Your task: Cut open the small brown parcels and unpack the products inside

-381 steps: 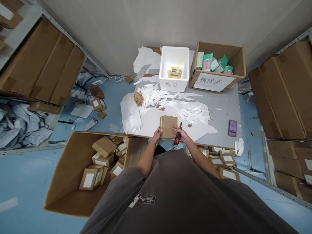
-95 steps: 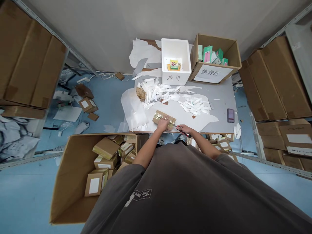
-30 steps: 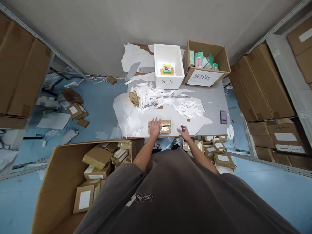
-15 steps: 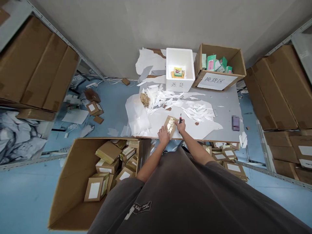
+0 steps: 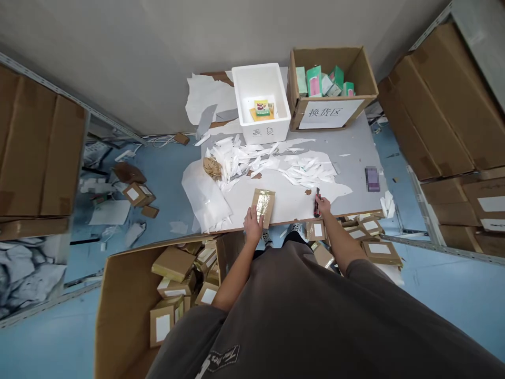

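My left hand (image 5: pixel 253 225) grips the lower left side of a small taped cardboard box (image 5: pixel 264 205) at the front edge of the table (image 5: pixel 355 158). Shiny tape runs over the box's top. To the right, my right hand (image 5: pixel 322 204) is closed around a black and red box cutter (image 5: pixel 317 205), held upright just over the table edge, apart from the box. White paper strips (image 5: pixel 252 158) lie in a heap beyond the box, with a crumpled piece of brown paper (image 5: pixel 212 167) at their left end.
A white foam bin (image 5: pixel 260 129) holds small packets. Beside it, a labelled carton (image 5: pixel 327 116) contains green boxes. Below left, a large open carton (image 5: pixel 122 295) holds several parcels; more parcels (image 5: pixel 379 251) lie under the table's right side. Shelves with cartons (image 5: pixel 35 152) flank both sides.
My right hand has moved right with the box cutter, away from the box. My left hand still holds the box at the table edge. The view has shifted right.
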The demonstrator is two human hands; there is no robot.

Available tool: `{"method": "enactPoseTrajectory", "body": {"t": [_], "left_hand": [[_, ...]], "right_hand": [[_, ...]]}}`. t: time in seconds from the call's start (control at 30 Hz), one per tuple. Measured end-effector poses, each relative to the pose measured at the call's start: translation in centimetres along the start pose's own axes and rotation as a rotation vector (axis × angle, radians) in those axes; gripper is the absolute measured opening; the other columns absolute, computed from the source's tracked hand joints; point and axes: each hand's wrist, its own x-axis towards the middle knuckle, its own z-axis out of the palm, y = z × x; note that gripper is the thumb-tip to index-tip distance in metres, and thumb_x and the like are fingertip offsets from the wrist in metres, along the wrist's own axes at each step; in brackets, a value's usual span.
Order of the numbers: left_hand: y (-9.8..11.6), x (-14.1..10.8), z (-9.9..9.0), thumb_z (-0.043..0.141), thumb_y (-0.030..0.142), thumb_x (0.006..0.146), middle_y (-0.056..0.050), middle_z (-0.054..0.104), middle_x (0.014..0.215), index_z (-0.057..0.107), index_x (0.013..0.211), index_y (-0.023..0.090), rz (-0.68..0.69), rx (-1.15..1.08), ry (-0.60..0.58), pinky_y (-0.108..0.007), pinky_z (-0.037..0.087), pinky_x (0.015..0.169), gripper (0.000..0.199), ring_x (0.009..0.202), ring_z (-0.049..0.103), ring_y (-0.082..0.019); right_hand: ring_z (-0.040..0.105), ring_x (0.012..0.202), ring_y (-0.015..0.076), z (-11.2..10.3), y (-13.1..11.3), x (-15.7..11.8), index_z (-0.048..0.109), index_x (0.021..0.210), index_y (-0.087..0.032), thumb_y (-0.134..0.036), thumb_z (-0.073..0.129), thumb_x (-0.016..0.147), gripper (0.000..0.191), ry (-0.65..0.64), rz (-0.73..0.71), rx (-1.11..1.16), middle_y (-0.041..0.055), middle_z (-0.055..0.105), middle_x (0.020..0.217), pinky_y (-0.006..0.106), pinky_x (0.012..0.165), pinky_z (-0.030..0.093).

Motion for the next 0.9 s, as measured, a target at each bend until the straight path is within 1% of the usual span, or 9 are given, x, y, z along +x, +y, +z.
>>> {"method": "enactPoseTrajectory", "body": {"t": [0.13,0.23,0.3,0.4,0.47,0.6,0.7,0.77,0.9], "left_hand": [[0.0,-0.1,0.2,0.045,0.053,0.112,-0.025,0.047,0.167,0.037,0.172,0.015,-0.001,-0.008,0.016,-0.058,0.046,0.121,0.072,0.153,0.047,-0.04],[0.4,-0.2,0.2,0.044,0.053,0.112,-0.027,0.046,0.167,0.037,0.171,0.013,-0.011,-0.004,0.017,-0.058,0.045,0.121,0.072,0.155,0.045,-0.041],[1.1,-0.2,0.3,0.044,0.053,0.112,-0.027,0.046,0.167,0.038,0.17,0.012,-0.032,-0.004,0.033,-0.058,0.046,0.121,0.071,0.154,0.047,-0.041],[2.6,0.1,0.3,0.045,0.053,0.112,-0.026,0.051,0.164,0.038,0.17,0.013,-0.065,-0.003,0.03,-0.054,0.048,0.119,0.071,0.15,0.052,-0.04],[3.4,0.3,0.0,0.045,0.052,0.112,-0.024,0.052,0.164,0.037,0.171,0.014,-0.085,0.01,-0.015,-0.049,0.05,0.116,0.071,0.147,0.056,-0.038],[2.7,1.0,-1.9,0.039,0.049,0.114,-0.02,0.06,0.16,0.043,0.169,0.017,-0.161,-0.03,-0.098,-0.043,0.054,0.11,0.064,0.138,0.066,-0.034],[0.2,1.2,-4.1,0.032,0.05,0.116,-0.015,0.078,0.133,0.057,0.159,0.02,-0.259,-0.14,-0.105,-0.041,0.057,0.102,0.058,0.118,0.076,-0.032],[-1.6,1.1,-5.5,0.03,0.046,0.116,-0.013,0.081,0.127,0.057,0.159,0.019,-0.305,-0.211,-0.056,-0.041,0.059,0.1,0.058,0.112,0.077,-0.031],[-3.3,1.3,-6.6,0.048,0.028,0.109,-0.017,0.058,0.162,0.045,0.168,0.018,-0.238,-0.138,0.104,-0.05,0.049,0.121,0.06,0.147,0.058,-0.033]], "right_hand": [[0.068,0.117,0.0363,-0.7,1.2,2.2,0.073,0.097,-0.019,-0.048,0.064,0.093,0.031,0.115,-0.06,-0.345,0.0205,0.076,0.111,0.045,0.098,0.054],[0.062,0.128,0.038,0.9,0.7,0.3,0.069,0.132,-0.013,-0.045,0.058,0.095,0.05,0.212,-0.159,-0.395,0.0264,0.066,0.138,0.048,0.106,0.05],[0.066,0.12,0.0337,3.3,-0.2,-2.9,0.063,0.142,-0.013,-0.046,0.053,0.099,0.056,0.113,-0.242,-0.336,0.0231,0.068,0.136,0.045,0.102,0.053],[0.073,0.097,0.0272,8.1,-1.9,-9.1,0.061,0.147,-0.02,-0.053,0.063,0.097,0.061,-0.317,-0.289,-0.24,0.0121,0.076,0.116,0.039,0.094,0.057],[0.074,0.098,0.0266,11.4,-2.9,-12.6,0.059,0.151,-0.024,-0.053,0.073,0.092,0.068,-0.508,-0.31,-0.197,0.0092,0.077,0.116,0.038,0.094,0.058],[0.074,0.105,0.0296,15.4,-5.3,-15.1,0.063,0.148,-0.024,-0.04,0.078,0.088,0.064,-0.538,-0.393,-0.248,0.0083,0.079,0.115,0.039,0.097,0.058],[0.073,0.107,0.0304,16.6,-7.5,-14.3,0.066,0.146,-0.025,-0.036,0.075,0.089,0.059,-0.58,-0.473,-0.307,0.0065,0.08,0.115,0.04,0.097,0.058],[0.072,0.109,0.0307,17.3,-8.6,-14.0,0.062,0.151,-0.025,-0.035,0.073,0.09,0.063,-0.611,-0.499,-0.339,0.0067,0.079,0.116,0.04,0.098,0.058],[0.067,0.123,0.0352,18.4,-9.2,-15.7,0.045,0.165,-0.019,-0.037,0.069,0.092,0.079,-0.495,-0.595,-0.442,0.0164,0.068,0.141,0.044,0.104,0.056]]}}
